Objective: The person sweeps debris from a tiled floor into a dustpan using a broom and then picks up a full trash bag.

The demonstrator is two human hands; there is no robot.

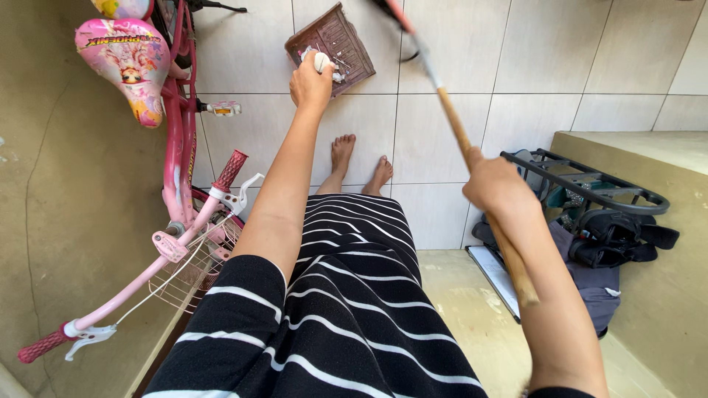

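Note:
My left hand (310, 82) is stretched forward and grips the handle of a brown plastic dustpan (341, 38) that rests on the pale floor tiles with a few white scraps in it. My right hand (495, 183) is closed around a long wooden broomstick (456, 125) that slants up and away toward the top of the view, its far end out of sight. My bare feet (360, 162) stand on the tiles below the dustpan. I wear a black dress with white stripes (346, 295).
A pink child's bicycle (177, 169) with a wire basket leans at the left by a beige wall. At the right, a black metal rack (590, 184) with sandals and a grey bag sits beside a raised concrete ledge (649, 147).

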